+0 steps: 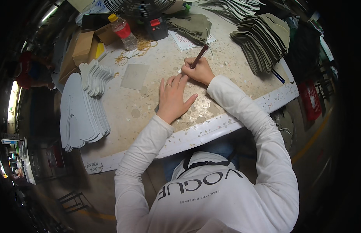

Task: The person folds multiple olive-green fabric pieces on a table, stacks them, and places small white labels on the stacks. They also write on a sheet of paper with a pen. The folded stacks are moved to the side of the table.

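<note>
My right hand (201, 71) is closed round a dark maroon pen (199, 56), its tip low over the worktable (157, 128). A small white slip (180, 71) peeks out beside the right fingers, mostly covered by them. My left hand (174, 97) lies flat with fingers spread and a ring on one finger. Its fingertips reach the slip's near side, close to the right hand. Left of the hands lies a square greyish sheet (134, 77).
Pale grey cut pieces (85, 116) are stacked at left; olive cut pieces (262, 42) pile up at right beside a dark blue tool (278, 76). Farther back are rubber bands (143, 47), a yellow-capped bottle (124, 33), a black-and-red battery pack (156, 28), a fan (139, 6) and a cardboard box (83, 48).
</note>
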`<state>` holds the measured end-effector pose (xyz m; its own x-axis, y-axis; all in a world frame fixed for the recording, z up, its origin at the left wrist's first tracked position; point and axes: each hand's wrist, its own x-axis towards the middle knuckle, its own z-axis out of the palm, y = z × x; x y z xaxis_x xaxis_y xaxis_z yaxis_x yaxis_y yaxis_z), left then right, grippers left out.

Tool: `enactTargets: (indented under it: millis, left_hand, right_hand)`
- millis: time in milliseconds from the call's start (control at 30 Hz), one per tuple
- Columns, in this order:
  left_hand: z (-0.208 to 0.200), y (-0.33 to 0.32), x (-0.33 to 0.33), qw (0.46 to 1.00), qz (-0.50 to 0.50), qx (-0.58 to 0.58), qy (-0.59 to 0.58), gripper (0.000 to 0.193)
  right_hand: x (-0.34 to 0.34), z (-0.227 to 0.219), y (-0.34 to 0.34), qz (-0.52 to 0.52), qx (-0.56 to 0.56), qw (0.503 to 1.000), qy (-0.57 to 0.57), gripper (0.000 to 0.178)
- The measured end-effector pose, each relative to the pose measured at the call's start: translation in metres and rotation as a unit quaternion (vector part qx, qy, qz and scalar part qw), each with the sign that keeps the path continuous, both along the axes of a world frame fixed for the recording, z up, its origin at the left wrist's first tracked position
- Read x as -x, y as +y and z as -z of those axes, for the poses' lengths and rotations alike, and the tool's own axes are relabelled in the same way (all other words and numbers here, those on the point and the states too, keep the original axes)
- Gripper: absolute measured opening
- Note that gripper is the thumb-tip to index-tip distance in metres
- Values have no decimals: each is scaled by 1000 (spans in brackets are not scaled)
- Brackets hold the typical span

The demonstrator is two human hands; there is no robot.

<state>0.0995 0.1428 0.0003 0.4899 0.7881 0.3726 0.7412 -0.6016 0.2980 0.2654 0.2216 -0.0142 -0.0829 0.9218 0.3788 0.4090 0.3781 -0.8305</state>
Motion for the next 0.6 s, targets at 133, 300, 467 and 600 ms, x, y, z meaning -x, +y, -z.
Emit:
enactTargets:
  millis: [133, 300, 467, 600]
  left_hand:
    - [-1, -1, 1, 1000, 1, -8, 17, 69]
    - [-1, -1, 2, 999, -2, 2, 36, 69]
    - [-3, -1, 2, 999, 1, 4, 37, 69]
    - [-3, -1, 2, 999, -2, 4, 34, 69]
  right_hand:
    - [-3, 0, -2, -4, 34, 999, 20, 25]
    - [-4, 1, -8, -40, 43, 998, 1, 26]
    - [-3, 1, -8, -41, 19, 999, -29, 26]
    - [-3, 1, -8, -36, 13, 999, -15, 26]
